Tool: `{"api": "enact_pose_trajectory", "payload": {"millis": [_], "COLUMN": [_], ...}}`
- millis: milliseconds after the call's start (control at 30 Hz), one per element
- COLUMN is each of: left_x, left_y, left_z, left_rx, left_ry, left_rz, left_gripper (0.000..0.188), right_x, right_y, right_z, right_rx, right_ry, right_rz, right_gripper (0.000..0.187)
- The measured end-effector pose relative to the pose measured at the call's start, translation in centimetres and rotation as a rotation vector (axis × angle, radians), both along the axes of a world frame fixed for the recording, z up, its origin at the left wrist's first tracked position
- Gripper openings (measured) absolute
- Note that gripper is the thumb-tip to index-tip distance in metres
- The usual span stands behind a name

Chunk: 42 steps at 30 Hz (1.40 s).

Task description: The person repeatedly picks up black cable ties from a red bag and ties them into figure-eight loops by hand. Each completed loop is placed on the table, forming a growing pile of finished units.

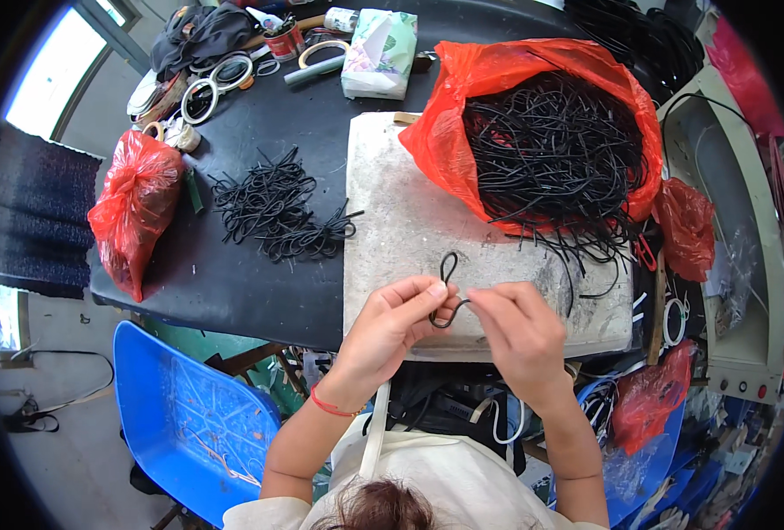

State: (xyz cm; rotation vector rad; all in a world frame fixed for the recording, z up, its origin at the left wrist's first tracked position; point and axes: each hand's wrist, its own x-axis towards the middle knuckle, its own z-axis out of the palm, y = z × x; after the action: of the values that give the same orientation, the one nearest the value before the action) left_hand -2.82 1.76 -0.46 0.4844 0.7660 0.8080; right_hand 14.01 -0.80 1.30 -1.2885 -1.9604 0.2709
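The person's left hand [394, 316] pinches one looped black cord [456, 261] above the white board [392, 203], front half; the right hand [530, 329] pinches its tail. Counter [260, 296]: one cord pile [268, 208], board's left edge; one open red bag [449, 150], back-right corner.

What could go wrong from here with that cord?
1. The black cord is pinched at the fingertips of the left hand, so its loop could slip open if the right hand tugs too hard.
2. Loose strands spill from the open red bag onto the pale board beyond the right hand; a sleeve-free forearm seems unlikely to catch, but fingers might snag them.
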Motion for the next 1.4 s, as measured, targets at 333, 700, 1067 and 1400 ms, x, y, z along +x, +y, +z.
{"api": "enact_pose_trajectory", "payload": {"millis": [333, 700, 1067, 1400], "left_x": [-0.2, 0.1, -0.2, 0.8], "left_y": [-0.1, -1.2, -1.0, -1.9], "left_z": [0.6, 0.0, -0.3, -0.2], "left_rx": [0.095, 1.022, 0.371, 0.293], "left_ry": [0.134, 0.781, 0.256, 0.229], "left_rz": [-0.123, -0.265, 0.042, 0.234], "left_gripper": [0.02, 0.016, 0.024, 0.018], "right_x": [0.1, 1.6, -0.3, -1.1], "right_y": [0.3, 0.6, -1.9, -1.4], "right_z": [-0.3, 3.2, 0.8, -0.8], "right_rx": [-0.079, -0.071, -0.558, -0.667], "right_ry": [0.128, -0.2, 0.446, 0.786], "right_rz": [0.026, 0.195, 0.097, -0.085], "right_gripper": [0.02, 0.017, 0.019, 0.013]}}
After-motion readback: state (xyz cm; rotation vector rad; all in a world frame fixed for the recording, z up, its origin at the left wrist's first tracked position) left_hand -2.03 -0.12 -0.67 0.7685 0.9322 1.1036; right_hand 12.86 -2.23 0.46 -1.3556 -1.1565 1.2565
